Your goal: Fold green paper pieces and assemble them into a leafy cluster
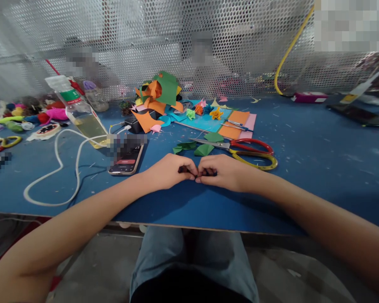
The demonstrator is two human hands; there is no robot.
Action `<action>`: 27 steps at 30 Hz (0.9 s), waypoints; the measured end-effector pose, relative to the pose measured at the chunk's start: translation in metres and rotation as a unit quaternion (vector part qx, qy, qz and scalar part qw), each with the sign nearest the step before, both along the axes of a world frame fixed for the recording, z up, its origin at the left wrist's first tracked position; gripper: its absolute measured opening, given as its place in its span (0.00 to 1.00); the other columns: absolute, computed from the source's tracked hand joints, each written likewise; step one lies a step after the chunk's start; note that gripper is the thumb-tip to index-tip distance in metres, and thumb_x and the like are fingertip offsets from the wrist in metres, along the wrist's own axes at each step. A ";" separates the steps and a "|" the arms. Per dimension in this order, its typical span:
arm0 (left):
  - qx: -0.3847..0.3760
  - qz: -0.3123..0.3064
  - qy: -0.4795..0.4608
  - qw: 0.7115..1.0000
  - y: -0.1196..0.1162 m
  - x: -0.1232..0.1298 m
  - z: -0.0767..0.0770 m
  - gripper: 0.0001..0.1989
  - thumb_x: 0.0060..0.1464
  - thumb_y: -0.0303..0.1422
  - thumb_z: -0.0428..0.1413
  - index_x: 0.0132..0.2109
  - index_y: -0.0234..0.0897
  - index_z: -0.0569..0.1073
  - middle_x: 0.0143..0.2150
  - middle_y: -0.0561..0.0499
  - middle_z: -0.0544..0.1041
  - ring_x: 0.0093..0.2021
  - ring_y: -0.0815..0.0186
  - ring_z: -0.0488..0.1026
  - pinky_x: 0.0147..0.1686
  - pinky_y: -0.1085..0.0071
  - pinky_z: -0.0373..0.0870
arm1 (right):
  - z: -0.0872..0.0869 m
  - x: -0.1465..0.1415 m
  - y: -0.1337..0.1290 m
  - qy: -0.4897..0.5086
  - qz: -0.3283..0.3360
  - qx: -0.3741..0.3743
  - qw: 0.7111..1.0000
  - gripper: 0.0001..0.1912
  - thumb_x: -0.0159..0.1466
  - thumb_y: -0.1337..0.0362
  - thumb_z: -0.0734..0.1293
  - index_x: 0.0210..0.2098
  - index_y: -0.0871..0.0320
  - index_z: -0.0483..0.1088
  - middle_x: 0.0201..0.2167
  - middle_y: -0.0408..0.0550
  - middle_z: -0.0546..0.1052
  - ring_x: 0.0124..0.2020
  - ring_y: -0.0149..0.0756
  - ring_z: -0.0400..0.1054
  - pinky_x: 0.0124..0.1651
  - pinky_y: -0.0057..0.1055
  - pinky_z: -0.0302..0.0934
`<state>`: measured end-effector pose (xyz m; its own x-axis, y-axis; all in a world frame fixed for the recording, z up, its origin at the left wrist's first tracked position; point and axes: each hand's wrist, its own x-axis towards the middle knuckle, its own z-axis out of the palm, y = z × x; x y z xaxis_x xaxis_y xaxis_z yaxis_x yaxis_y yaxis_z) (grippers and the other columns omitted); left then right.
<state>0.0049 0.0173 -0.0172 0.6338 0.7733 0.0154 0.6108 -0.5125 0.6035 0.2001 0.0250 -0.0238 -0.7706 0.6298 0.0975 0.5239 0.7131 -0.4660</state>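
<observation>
Brings the left hand and the right hand together at the center of the frame, just above the blue table. Has thumb and forefinger of each hand closed at the tips, pinching a small dark piece right where both meet (too tiny and too covered to identify). Curls the other fingers inward, partly out of sight behind.

Shows green paper pieces just beyond the fingertips, near the blades of red-and-yellow-handled scissors, with handles toward the right of the frame. Above these, at upper center, reveals flat colored sheets in blue, orange and pink, with small folded paper shapes on top, and just left of them a heap of paper scraps, mostly orange and green.

Left of center, has a phone with its screen lit (partly pixelated), close to a looping white cable and a clear bottle holding yellowish liquid. Displays perforated metal mesh across the top of the frame.
</observation>
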 end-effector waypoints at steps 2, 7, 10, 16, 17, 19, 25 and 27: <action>-0.023 0.014 -0.006 1.000 0.000 0.001 0.001 0.04 0.50 0.25 0.57 0.35 0.34 0.75 0.32 0.53 0.79 0.31 0.70 0.73 0.31 0.76 0.66 | 0.001 -0.001 -0.001 0.001 -0.003 -0.001 1.000 0.09 0.59 0.63 0.62 0.26 0.60 0.69 0.24 0.44 0.69 0.25 0.29 0.60 0.29 0.26 0.52; -0.074 0.015 -0.043 0.996 0.002 0.000 0.001 0.07 0.50 0.23 0.55 0.38 0.32 0.73 0.34 0.51 0.78 0.35 0.70 0.74 0.36 0.75 0.67 | 0.002 -0.001 -0.003 0.012 -0.027 -0.030 0.999 0.09 0.58 0.64 0.61 0.27 0.60 0.72 0.27 0.44 0.70 0.28 0.30 0.62 0.30 0.26 0.52; -0.082 0.008 -0.051 0.995 0.003 0.000 0.000 0.09 0.50 0.21 0.54 0.39 0.32 0.72 0.34 0.51 0.78 0.35 0.70 0.74 0.37 0.75 0.67 | 0.000 -0.001 0.000 0.011 -0.058 -0.068 0.996 0.09 0.56 0.62 0.62 0.25 0.59 0.71 0.21 0.41 0.68 0.23 0.28 0.59 0.26 0.26 0.50; -0.071 0.019 -0.058 0.996 0.005 0.001 -0.004 0.09 0.47 0.21 0.56 0.38 0.33 0.73 0.30 0.53 0.77 0.30 0.72 0.71 0.31 0.76 0.66 | 0.000 -0.006 0.004 0.001 -0.089 -0.150 0.985 0.08 0.53 0.61 0.64 0.22 0.58 0.69 0.16 0.38 0.63 0.19 0.26 0.54 0.24 0.25 0.48; -0.073 0.021 -0.062 0.995 0.006 0.001 -0.005 0.09 0.47 0.21 0.57 0.38 0.32 0.73 0.29 0.53 0.76 0.29 0.72 0.71 0.30 0.76 0.65 | 0.001 -0.006 0.004 -0.004 -0.094 -0.159 0.983 0.08 0.53 0.61 0.64 0.22 0.59 0.69 0.16 0.38 0.63 0.19 0.26 0.54 0.23 0.25 0.48; -0.082 0.023 -0.073 0.994 0.007 0.001 -0.006 0.09 0.47 0.22 0.57 0.38 0.31 0.73 0.29 0.52 0.76 0.28 0.73 0.70 0.28 0.77 0.65 | 0.001 -0.006 0.004 -0.010 -0.097 -0.167 0.981 0.08 0.53 0.61 0.64 0.22 0.58 0.70 0.16 0.38 0.63 0.20 0.26 0.55 0.23 0.25 0.49; -0.098 0.018 -0.087 0.991 0.011 0.000 -0.006 0.08 0.45 0.23 0.59 0.37 0.30 0.74 0.28 0.52 0.73 0.28 0.72 0.69 0.27 0.76 0.63 | 0.000 -0.003 0.004 0.009 -0.067 -0.166 0.984 0.08 0.53 0.60 0.65 0.27 0.58 0.72 0.18 0.39 0.64 0.21 0.27 0.56 0.23 0.25 0.49; -0.109 0.013 -0.092 0.990 0.012 -0.001 -0.007 0.09 0.44 0.24 0.59 0.36 0.30 0.74 0.28 0.53 0.73 0.27 0.72 0.68 0.27 0.76 0.63 | -0.001 -0.004 0.004 0.014 -0.075 -0.159 0.984 0.10 0.55 0.58 0.64 0.27 0.58 0.72 0.18 0.39 0.64 0.20 0.27 0.56 0.22 0.25 0.48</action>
